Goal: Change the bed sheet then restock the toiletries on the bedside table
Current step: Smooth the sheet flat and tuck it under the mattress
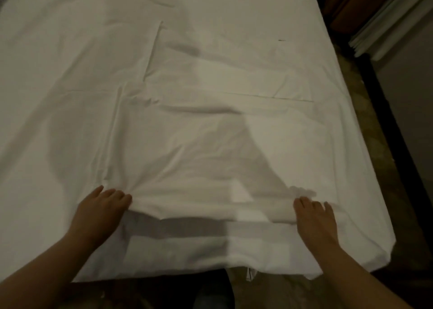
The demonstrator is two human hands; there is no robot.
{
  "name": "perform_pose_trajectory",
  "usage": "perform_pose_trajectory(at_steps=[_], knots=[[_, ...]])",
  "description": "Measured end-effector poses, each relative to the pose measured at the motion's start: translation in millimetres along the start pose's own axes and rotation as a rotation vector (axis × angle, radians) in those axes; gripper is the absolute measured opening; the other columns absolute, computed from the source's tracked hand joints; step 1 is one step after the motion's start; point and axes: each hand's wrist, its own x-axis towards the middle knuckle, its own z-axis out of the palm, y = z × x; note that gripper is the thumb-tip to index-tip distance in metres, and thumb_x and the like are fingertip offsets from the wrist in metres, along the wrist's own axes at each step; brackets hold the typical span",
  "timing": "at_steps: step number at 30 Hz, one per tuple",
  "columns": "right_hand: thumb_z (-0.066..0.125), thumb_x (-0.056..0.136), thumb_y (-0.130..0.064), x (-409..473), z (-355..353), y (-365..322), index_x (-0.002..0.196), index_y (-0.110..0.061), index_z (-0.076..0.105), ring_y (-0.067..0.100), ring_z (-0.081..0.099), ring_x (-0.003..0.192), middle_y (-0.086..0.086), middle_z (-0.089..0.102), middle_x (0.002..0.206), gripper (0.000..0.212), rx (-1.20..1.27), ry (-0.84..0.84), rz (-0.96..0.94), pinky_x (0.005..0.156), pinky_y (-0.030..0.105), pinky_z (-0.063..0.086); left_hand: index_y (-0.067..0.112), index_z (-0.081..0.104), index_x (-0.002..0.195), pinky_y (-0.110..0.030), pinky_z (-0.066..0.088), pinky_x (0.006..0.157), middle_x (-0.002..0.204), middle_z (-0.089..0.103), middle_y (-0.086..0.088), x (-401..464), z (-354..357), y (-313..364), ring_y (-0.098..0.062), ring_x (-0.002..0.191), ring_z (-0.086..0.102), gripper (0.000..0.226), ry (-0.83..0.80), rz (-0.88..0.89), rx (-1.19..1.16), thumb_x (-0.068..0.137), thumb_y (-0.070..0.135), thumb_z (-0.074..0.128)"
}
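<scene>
A white bed sheet (199, 126), still partly folded, lies on top of the white-covered bed (58, 74). Its near edge forms a raised fold across the foot of the bed. My left hand (98, 212) grips the left end of that fold, fingers curled into the cloth. My right hand (314, 217) holds the right end of the same fold, with its fingertips tucked under the cloth. Creases and a second folded layer show further up the sheet. No toiletries or bedside table are in view.
Dark patterned floor (365, 97) runs along the right side of the bed. A pale wall with a dark skirting (398, 133) stands to the right, and curtains (384, 22) hang at the top right. My legs show below the bed's near edge.
</scene>
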Motion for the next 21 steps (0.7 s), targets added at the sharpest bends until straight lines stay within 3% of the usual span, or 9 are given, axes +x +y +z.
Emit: perform_pose_trajectory(at_steps=[2,5,8,10,12,14,16,18,21], knots=[[0.037,0.064,0.0,3.4,-10.0,12.8,0.067,-0.002,0.067,0.03,0.058,0.049,0.014,0.06,0.062,0.031,0.093,0.121,-0.052,0.062,0.047,0.055,0.011,0.068,0.062,-0.043,0.056,0.058,0.056,0.063,-0.006,1.8,-12.7,-7.6,-0.024,0.046,0.063,0.041,-0.079,-0.034,-0.058,0.032,-0.006,0.088],[0.028,0.064,-0.001,1.2,-31.1,26.4,0.062,-0.005,0.065,0.027,0.054,0.046,0.009,0.057,0.056,0.037,0.18,0.156,-0.08,0.053,0.035,0.05,0.014,0.069,0.064,-0.036,0.053,0.043,0.057,0.064,-0.003,1.7,-37.0,-10.9,-0.024,0.046,0.062,0.032,-0.169,-0.122,-0.114,0.044,0.003,0.09],[0.04,0.064,0.008,-23.4,-47.7,31.2,0.066,-0.007,0.068,0.024,0.058,0.048,0.006,0.06,0.06,0.032,0.155,0.151,-0.031,0.052,0.034,0.051,0.034,0.065,0.113,-0.032,0.051,0.087,0.116,0.066,0.005,-6.7,-64.0,-4.7,-0.016,0.106,0.063,0.023,-0.226,-0.155,-0.146,0.091,0.03,0.059],[0.055,0.074,0.011,-45.0,-64.3,31.0,0.09,-0.012,0.069,0.021,0.064,0.071,0.004,0.065,0.084,0.031,0.123,-0.068,-0.062,0.069,0.032,0.053,0.041,0.045,0.134,-0.02,0.035,0.102,0.139,0.048,0.013,-21.0,-73.0,-1.7,-0.006,0.127,0.045,0.035,-0.407,-0.09,-0.161,0.1,0.04,0.037],[0.044,0.094,-0.008,-65.4,-70.5,34.5,0.12,-0.021,0.053,0.017,0.055,0.108,0.0,0.056,0.121,0.031,0.13,-0.425,-0.096,0.093,0.026,0.042,0.042,0.045,0.134,-0.017,0.034,0.101,0.139,0.047,0.013,-32.2,-81.7,0.4,-0.005,0.126,0.044,0.037,-0.56,-0.035,-0.23,0.098,0.043,0.039],[0.037,0.097,-0.018,-71.0,-82.6,41.2,0.126,-0.025,0.046,0.014,0.049,0.116,-0.004,0.05,0.13,0.031,0.161,-0.575,-0.128,0.096,0.024,0.038,0.038,0.044,0.137,-0.015,0.031,0.101,0.14,0.045,0.012,-33.3,-91.6,-4.8,-0.005,0.128,0.042,0.042,-0.67,0.072,-0.222,0.095,0.044,0.043],[0.035,0.095,-0.015,-56.2,-99.4,50.6,0.123,-0.024,0.054,0.015,0.057,0.108,-0.003,0.057,0.122,0.034,0.182,-0.47,-0.124,0.089,0.023,0.043,0.034,0.041,0.14,-0.014,0.029,0.102,0.142,0.043,0.009,-12.2,-105.7,-20.4,-0.006,0.131,0.039,0.046,-0.75,0.126,-0.149,0.095,0.043,0.044],[0.041,0.081,-0.015,-21.1,-118.5,68.5,0.095,-0.019,0.069,0.019,0.067,0.072,0.001,0.067,0.086,0.032,0.249,-0.149,-0.141,0.06,0.021,0.05,0.03,0.049,0.134,-0.014,0.033,0.099,0.137,0.051,0.007,27.6,-128.6,-40.2,-0.006,0.125,0.045,0.042,-0.753,0.082,-0.082,0.094,0.041,0.048],[0.066,0.063,-0.015,48.3,-152.5,89.5,0.064,-0.018,0.067,0.022,0.058,0.042,0.001,0.06,0.054,0.003,0.171,0.077,-0.117,0.039,0.025,0.043,0.024,0.062,0.121,-0.015,0.037,0.088,0.124,0.062,0.005,94.4,-174.7,-75.6,-0.008,0.113,0.055,0.032,-0.659,-0.056,-0.051,0.093,0.037,0.053]])
